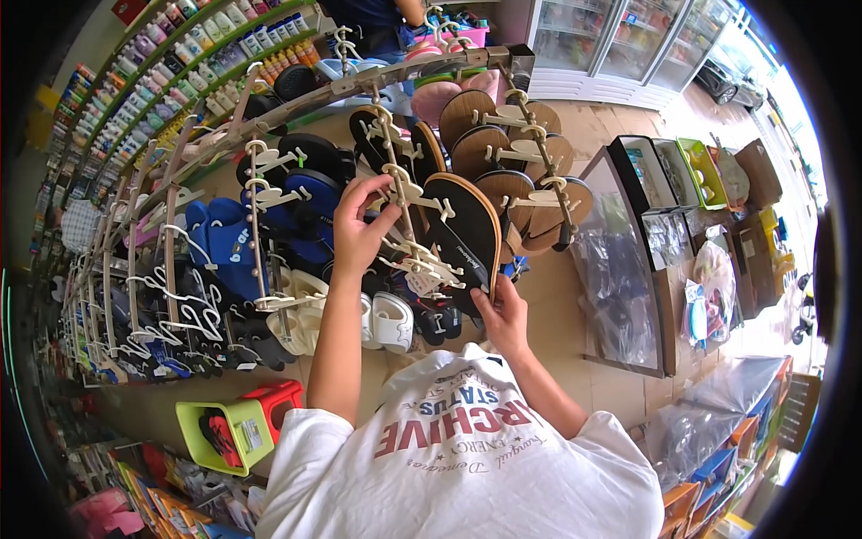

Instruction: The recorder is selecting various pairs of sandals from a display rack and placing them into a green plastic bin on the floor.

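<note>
A black flip-flop with a tan sole edge [477, 232] hangs from a white plastic shoe hanger [431, 202] on a metal display arm [403, 202]. My right hand [504, 315] grips its lower end, thumb on the black footbed. At the rod, my left hand [363, 226] has thumb and fingers around the inner part of that hanger; the exact contact is partly hidden. Below, more white hangers carry a paper price tag [423, 281]. Behind them on the same arm hang other dark flip-flops [367, 138].
Wood-patterned sandals [471, 155] hang on the arm to the right. Blue slides [225, 239] and white clogs [390, 320] hang to the left and below. A crossbar [431, 67] spans the rack. Plastic-wrapped shelving [619, 290] stands right; a green bin [249, 438] sits behind left. Another person [377, 27] stands beyond.
</note>
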The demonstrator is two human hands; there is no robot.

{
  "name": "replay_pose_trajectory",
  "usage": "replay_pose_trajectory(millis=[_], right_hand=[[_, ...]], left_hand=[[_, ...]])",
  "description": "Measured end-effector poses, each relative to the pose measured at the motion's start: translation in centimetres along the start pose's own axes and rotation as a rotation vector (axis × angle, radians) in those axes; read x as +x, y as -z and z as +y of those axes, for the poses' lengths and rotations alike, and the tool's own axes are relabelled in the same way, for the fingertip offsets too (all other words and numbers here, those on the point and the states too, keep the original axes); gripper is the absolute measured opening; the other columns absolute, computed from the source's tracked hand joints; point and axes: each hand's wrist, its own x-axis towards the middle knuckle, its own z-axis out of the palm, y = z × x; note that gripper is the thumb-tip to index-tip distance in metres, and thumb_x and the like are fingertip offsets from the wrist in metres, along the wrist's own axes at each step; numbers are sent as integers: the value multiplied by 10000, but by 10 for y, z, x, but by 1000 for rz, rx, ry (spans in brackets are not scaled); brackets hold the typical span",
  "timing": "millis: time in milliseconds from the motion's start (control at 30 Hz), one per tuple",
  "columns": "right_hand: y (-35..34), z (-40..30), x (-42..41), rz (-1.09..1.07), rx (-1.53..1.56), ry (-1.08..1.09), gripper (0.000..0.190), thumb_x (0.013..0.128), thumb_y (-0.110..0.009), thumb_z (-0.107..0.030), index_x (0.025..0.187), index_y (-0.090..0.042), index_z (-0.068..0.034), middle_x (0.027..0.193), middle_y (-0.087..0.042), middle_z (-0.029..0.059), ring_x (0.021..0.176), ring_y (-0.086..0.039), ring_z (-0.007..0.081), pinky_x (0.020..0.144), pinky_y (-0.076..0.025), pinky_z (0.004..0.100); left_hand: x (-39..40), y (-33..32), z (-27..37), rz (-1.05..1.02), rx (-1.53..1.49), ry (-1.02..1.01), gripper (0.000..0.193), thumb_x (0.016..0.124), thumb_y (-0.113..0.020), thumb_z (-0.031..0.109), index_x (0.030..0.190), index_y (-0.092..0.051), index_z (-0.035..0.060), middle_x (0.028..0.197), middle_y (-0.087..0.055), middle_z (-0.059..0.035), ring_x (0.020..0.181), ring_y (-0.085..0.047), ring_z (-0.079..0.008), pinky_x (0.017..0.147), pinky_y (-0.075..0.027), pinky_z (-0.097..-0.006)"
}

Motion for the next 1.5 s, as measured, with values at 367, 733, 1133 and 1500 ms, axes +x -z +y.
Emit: replay_pose_trajectory(millis=[367,733,1133,1500], right_hand=[[8,-12,2,58,-47,71,262,914,-719,-145,1105,-619,5,741,-620,47,659,-492,77,626,-467,259],[21,-46,6,157,-182,235,293,911,-719,-124,1173,-641,-17,757,-622,38,659,-530,89,646,-465,241],[24,-54,15,248,-224,407,307,884,-733,-84,1155,-642,29,843,-664,114,709,-611,164,670,-492,272],[22,-57,17,344,-264,508,301,856,-745,-62,1124,-655,39,940,-683,158,813,-662,235,744,-517,311]], left_hand=[[-5,4,3,-29,-46,19,228,918,-676,13,1141,-659,-30,977,-593,-35,832,-565,-93,763,-460,-213],[-3,6,7,-87,-22,63,220,944,-640,18,1154,-649,-44,979,-568,-33,826,-563,-97,756,-459,-222],[-3,5,7,-77,-21,71,229,947,-618,-7,1172,-637,-46,977,-548,-37,833,-548,-92,751,-446,-204],[-5,6,11,-54,123,43,227,941,-627,8,1166,-644,-19,951,-538,-31,796,-509,-91,715,-411,-202]])
